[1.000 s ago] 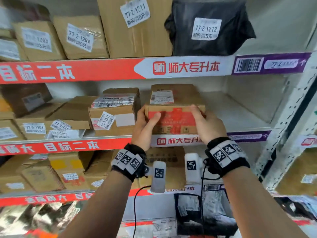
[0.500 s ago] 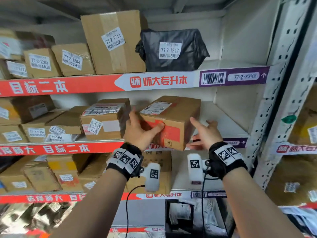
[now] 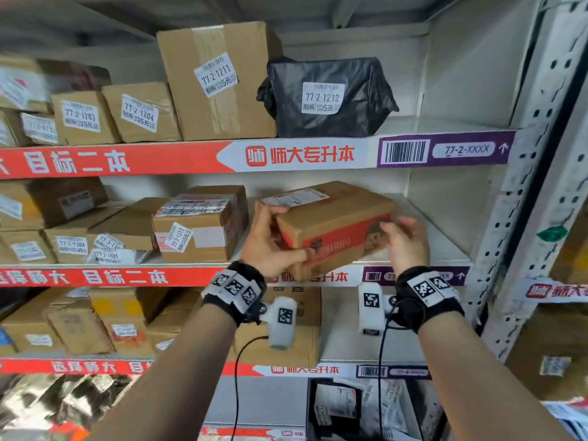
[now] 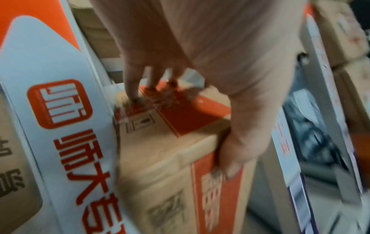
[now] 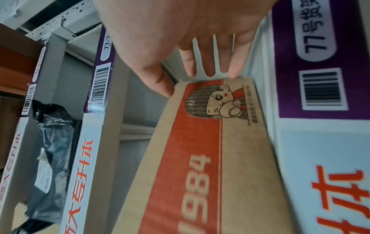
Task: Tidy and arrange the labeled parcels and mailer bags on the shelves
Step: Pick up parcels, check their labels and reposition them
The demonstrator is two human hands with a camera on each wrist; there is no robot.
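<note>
On the middle shelf (image 3: 442, 246) of a metal rack, toward its right end, a brown cardboard box (image 3: 331, 224) with a red band and a white shipping label on top sits at an angle, its near corner jutting past the shelf's front edge. The left hand (image 3: 270, 246) grips the box's left end, thumb pressed on the red front face and fingers (image 4: 130, 85) curled over the top of that end. The right hand (image 3: 405, 240) is at the box's right end with its fingers (image 5: 210, 63) straight and slightly spread, tips touching the far edge beside a printed cartoon figure, the thumb against the corner. Just left of the box stands a taped carton (image 3: 197, 230) with a tilted white sticker, with lower flat parcels (image 3: 105, 227) further left. On the shelf above, a tall carton (image 3: 216, 81) labelled 77-2-1211 stands beside a black mailer bag (image 3: 327, 97) labelled 77-2-1212. Red and purple strips (image 3: 286, 154) with a barcode run along the shelf edges.
</note>
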